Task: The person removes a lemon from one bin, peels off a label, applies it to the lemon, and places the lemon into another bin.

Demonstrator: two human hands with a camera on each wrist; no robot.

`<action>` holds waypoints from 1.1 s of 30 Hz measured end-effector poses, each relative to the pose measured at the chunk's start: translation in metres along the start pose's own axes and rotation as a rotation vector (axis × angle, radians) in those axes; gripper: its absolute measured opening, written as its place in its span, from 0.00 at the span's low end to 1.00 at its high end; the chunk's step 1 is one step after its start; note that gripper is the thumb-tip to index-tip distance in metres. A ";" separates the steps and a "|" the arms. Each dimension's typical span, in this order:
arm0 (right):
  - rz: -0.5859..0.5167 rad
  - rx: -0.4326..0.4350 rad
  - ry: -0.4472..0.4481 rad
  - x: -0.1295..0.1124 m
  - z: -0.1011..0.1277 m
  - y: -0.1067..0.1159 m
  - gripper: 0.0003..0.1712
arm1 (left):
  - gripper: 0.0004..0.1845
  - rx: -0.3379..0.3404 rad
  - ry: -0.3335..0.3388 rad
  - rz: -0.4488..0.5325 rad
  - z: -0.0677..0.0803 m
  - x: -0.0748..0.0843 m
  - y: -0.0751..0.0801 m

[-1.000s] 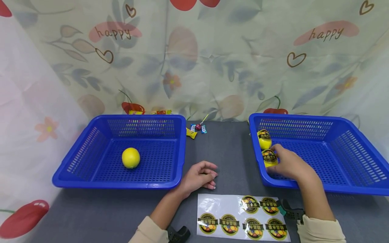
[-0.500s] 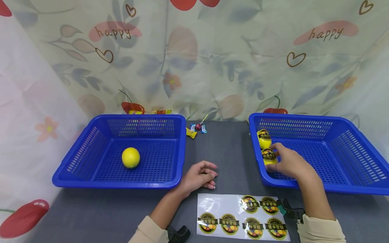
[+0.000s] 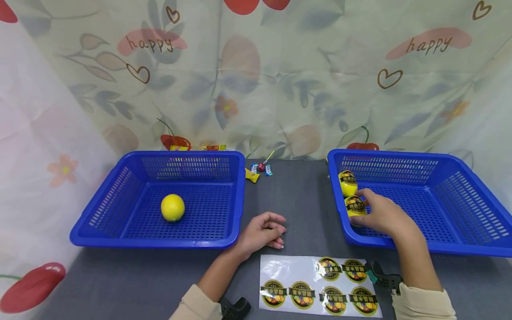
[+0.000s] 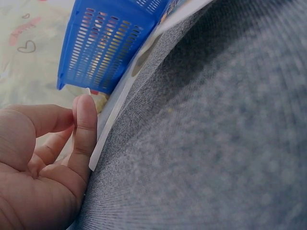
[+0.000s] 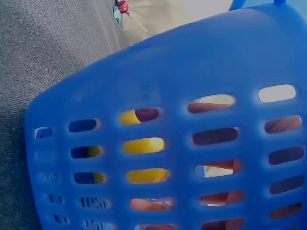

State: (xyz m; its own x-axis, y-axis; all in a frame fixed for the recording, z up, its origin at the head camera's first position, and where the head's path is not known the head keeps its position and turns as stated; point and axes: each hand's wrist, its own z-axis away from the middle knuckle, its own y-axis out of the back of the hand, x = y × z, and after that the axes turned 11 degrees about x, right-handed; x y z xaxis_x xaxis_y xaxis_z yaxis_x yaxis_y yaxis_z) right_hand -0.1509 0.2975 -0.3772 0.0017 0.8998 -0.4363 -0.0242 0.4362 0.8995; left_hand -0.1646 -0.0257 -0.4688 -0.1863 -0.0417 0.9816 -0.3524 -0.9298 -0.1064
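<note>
Left third of the head view: left blue basket [image 3: 132, 240] with one bare yellow fruit [image 3: 173, 207] on its floor, no sticker visible on it.

Centre: left hand [image 3: 262, 232] rests on the grey table [image 3: 304, 204] just right of that basket, fingers loosely curled, holding nothing. Left wrist view shows its fingertip [image 4: 86, 120] beside the corner of the sticker sheet [image 3: 320, 286] — I can't tell whether it touches. The sheet lies bottom centre with six round labels on it. A few wrapped sweets [image 3: 259, 170] sit at the back of the table between the baskets.

Right: right blue basket [image 3: 420, 246], two stickered fruits in its left corner. Far stickered fruit [image 3: 347, 182] sits just behind the near stickered fruit [image 3: 355, 207], touching or nearly so. Right hand [image 3: 382, 215] reaches over the front rim, fingers curled round the near one. Right wrist view only shows yellow and skin through the wall slots [image 5: 144, 145] — grip detail hidden.

Step in hand, my read: seating the labelled fruit in the corner. To do it well:
- let it settle against the basket wall before easing the fingers off, or it will likely roll
- keep the label facing up, don't smear its edge with the thumb
- don't nudge the far fruit

Versus 1 s ago: the near fruit and right hand sit a touch closer to the far fruit, barely a shift. Left hand, bare fruit, sheet unchanged.
</note>
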 end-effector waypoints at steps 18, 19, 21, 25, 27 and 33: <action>0.030 0.021 -0.009 0.000 0.009 0.013 0.44 | 0.16 0.024 -0.012 -0.032 0.002 0.000 -0.005; 0.033 0.029 -0.003 -0.001 0.010 0.015 0.44 | 0.16 0.032 -0.015 -0.044 0.002 0.000 -0.007; 0.032 0.051 0.015 -0.006 0.013 0.020 0.44 | 0.15 0.047 -0.031 -0.077 0.003 0.001 -0.010; -0.005 0.091 0.072 -0.020 0.023 0.027 0.41 | 0.14 0.069 -0.107 -0.189 0.007 0.006 -0.015; -0.034 0.113 0.119 -0.031 0.030 0.030 0.36 | 0.13 0.064 -0.160 -0.264 0.010 0.011 -0.017; -0.119 0.118 0.302 -0.062 0.051 0.029 0.24 | 0.13 -0.051 -0.277 -0.450 0.032 0.045 -0.025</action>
State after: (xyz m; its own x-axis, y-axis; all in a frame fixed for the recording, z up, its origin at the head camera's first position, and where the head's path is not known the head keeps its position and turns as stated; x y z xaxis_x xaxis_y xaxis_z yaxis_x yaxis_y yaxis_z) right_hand -0.1009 0.2547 -0.3232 -0.2988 0.8069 -0.5096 0.0740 0.5520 0.8306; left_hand -0.1350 -0.0162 -0.4169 0.2402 0.2560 0.9364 -0.3872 -0.8593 0.3343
